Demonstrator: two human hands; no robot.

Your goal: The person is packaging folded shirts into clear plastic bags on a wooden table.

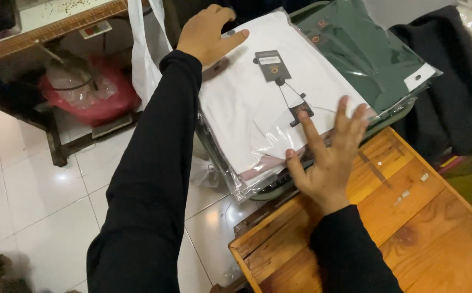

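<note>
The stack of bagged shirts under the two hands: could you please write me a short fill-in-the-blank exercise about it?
1. The top garment in the stack is ____ in colour.
2. The folded garment lying behind it in its own clear bag is dark ____.
3. The right hand presses the stack's near edge above a ____ table.
4. The left hand rests on the stack's far ____ corner.

Missing words: white; green; wooden; left

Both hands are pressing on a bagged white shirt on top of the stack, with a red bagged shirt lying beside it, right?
Not quite: the head view shows the neighbouring bagged shirt is dark green, not red. Both the left hand and right hand do rest on the bagged white shirt.
</note>
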